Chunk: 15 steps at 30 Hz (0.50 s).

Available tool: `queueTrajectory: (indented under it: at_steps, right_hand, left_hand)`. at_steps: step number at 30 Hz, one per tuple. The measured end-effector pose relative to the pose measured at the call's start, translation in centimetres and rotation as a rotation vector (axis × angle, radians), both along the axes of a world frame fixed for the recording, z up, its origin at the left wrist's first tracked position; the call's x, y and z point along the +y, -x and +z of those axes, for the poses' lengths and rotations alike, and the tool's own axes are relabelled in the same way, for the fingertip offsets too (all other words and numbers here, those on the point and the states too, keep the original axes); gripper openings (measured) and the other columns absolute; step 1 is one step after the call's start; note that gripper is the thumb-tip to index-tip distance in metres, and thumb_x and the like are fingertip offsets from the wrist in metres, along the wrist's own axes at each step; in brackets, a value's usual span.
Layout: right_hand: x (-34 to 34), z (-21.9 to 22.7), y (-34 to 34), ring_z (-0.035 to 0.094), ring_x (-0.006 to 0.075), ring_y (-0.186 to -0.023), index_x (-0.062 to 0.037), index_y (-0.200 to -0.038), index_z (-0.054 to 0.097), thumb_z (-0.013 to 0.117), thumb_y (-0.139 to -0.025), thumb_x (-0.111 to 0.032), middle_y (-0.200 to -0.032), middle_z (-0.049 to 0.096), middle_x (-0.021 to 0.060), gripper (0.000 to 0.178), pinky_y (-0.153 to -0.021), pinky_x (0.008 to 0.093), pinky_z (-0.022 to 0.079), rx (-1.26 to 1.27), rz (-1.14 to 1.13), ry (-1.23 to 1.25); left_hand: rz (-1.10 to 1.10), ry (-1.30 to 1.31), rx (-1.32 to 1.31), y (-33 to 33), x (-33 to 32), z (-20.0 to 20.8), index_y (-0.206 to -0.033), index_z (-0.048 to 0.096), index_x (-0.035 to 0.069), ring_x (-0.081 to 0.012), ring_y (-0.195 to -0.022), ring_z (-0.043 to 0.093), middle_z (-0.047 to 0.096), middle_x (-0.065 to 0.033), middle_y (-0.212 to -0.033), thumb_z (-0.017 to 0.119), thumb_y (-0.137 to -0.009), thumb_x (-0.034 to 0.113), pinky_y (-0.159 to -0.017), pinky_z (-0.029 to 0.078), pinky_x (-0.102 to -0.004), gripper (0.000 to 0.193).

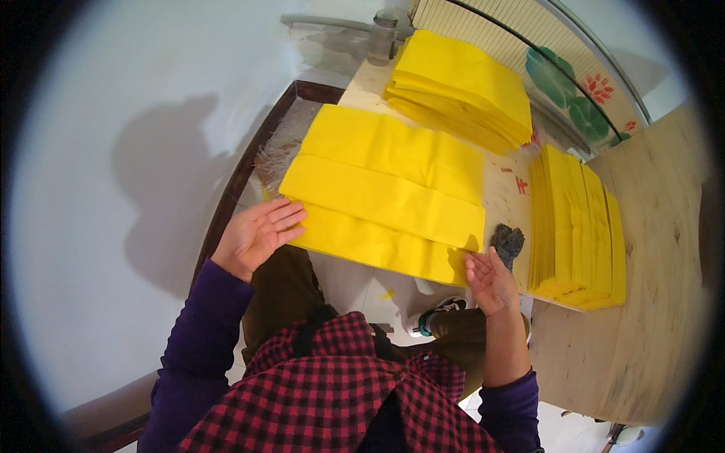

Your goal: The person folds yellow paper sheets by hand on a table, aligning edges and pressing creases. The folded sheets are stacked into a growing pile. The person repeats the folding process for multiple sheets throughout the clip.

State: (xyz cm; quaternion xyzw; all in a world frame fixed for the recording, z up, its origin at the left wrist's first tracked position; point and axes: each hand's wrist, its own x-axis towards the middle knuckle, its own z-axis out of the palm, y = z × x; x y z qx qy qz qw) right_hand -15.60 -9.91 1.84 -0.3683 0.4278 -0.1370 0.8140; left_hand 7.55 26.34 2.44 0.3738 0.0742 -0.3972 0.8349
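Observation:
A yellow folded sheet of felt-like cloth (381, 189) lies in front of me on the table, with a raised fold running across its middle. My left hand (260, 235) is at its near left corner, fingers stretched out and touching the edge, palm turned up. At the near right corner, my right hand (492, 281) has its fingertips against the cloth's edge and its thumb apart, with no grip visible. Whether the cloth is one sheet or several layers is hard to tell. A dark grey crumpled wad (507, 243) sits just beyond my right fingertips.
A thick stack of yellow cloth (464, 83) stands at the far side, and another folded stack (570, 226) is on the right beside a wooden board (649, 302). A glass jar (383, 38) stands at the far left corner. The white wall (128, 302) is close on my left.

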Motion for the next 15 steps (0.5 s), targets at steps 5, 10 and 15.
queueTrajectory:
  at_steps: [5, 10, 15]
  right_hand:
    - [-1.5, -0.6, -1.0, 0.060, 0.0131, -0.055, 0.0014, -0.100, 0.059, 0.058, -0.097, -0.024, -0.075, 0.065, 0.0085, 0.026, -0.047, 0.0255, 0.053, 0.145, 0.117, 0.162]
    - [-1.8, 0.0, -1.4, 0.057, 0.0141, -0.054, 0.0007, -0.098, 0.059, 0.059, -0.095, -0.019, -0.075, 0.065, 0.0099, 0.020, -0.046, 0.0264, 0.049, 0.146, 0.126, 0.202]
    - [-2.1, 0.6, -1.5, 0.058, 0.0162, -0.054, 0.0017, -0.098, 0.058, 0.057, -0.094, -0.016, -0.076, 0.065, 0.0119, 0.018, -0.048, 0.0287, 0.050, 0.132, 0.148, 0.181]
  left_hand:
    - [0.000, -0.086, 0.002, -1.3, -0.3, 0.1, -0.137, 0.032, -0.013, -0.0411, -0.135, 0.039, 0.036, -0.0291, -0.145, 0.045, -0.100, 0.019, -0.109, 0.037, -0.0520, 0.050]
    - [0.029, -0.144, -0.005, -2.3, -0.5, 0.4, -0.135, 0.036, -0.011, -0.0400, -0.132, 0.042, 0.040, -0.0279, -0.142, 0.046, -0.099, 0.019, -0.108, 0.038, -0.0511, 0.047]
    - [-0.004, -0.145, -0.039, -3.3, -1.0, 0.0, -0.132, 0.039, -0.008, -0.0377, -0.126, 0.047, 0.045, -0.0250, -0.138, 0.050, -0.098, 0.017, -0.106, 0.040, -0.0474, 0.045]
